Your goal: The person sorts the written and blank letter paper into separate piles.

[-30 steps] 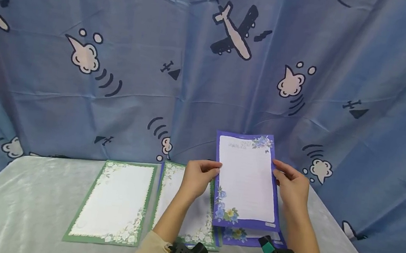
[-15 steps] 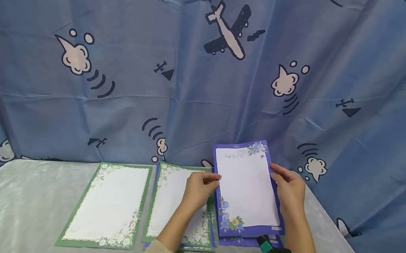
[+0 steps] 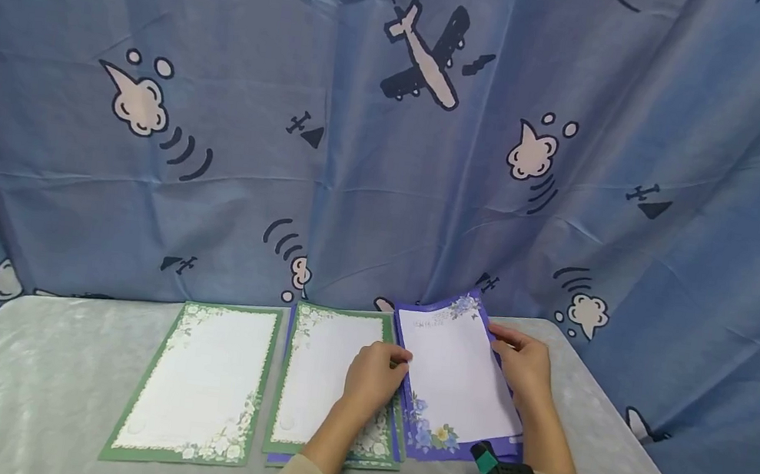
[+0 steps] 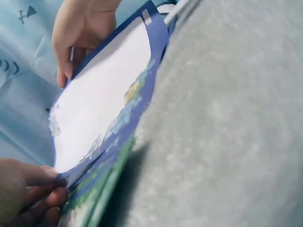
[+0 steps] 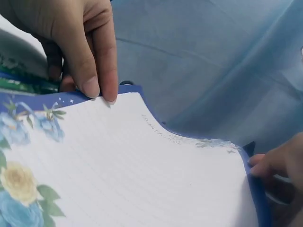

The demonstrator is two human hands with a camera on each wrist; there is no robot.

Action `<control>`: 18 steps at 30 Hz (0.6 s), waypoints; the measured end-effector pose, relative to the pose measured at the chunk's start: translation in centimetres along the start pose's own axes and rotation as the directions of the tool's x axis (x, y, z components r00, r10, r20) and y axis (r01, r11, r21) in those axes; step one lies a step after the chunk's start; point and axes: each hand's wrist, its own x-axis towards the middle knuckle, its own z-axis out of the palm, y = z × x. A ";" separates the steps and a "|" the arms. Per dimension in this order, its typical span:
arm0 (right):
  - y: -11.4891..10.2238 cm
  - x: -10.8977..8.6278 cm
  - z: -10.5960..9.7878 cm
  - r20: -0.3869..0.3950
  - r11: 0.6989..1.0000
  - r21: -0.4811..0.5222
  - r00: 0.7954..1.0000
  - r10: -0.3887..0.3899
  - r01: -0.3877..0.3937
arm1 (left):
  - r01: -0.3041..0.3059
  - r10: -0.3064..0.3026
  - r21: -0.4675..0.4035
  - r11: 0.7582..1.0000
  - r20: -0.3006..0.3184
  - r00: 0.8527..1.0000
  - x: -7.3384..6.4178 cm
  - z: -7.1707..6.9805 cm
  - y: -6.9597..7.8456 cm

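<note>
A purple-bordered sheet of letter paper (image 3: 456, 376) with blue and yellow flowers lies low over the right end of the table, its far edge curled up. My left hand (image 3: 373, 379) pinches its left edge between thumb and fingers. On the opposite edge, my right hand (image 3: 526, 368) pinches the paper too. In the left wrist view, the sheet (image 4: 104, 90) bows between the left hand (image 4: 28, 194) and right hand (image 4: 85, 33). Faint writing shows near its top in the right wrist view. More purple paper shows beneath its lower right corner.
Left of the purple sheet lies a pile topped by a green-bordered sheet (image 3: 319, 385), partly covered by my left forearm. Another green-bordered sheet (image 3: 197, 384) lies farther left. A pale cloth covers the table (image 3: 45, 379). Behind it hangs a blue curtain (image 3: 244, 138) with airplane prints.
Both hands have lowered the purple-bordered sheet from upright toward the table, onto the purple paper below. The view has also shifted slightly to the right.
</note>
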 end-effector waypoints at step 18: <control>4.4 0.2 1.9 -0.082 0.904 -0.404 0.978 -0.191 0.142 | -0.057 0.058 0.096 0.994 -0.011 0.998 -0.3 1.0 -1.1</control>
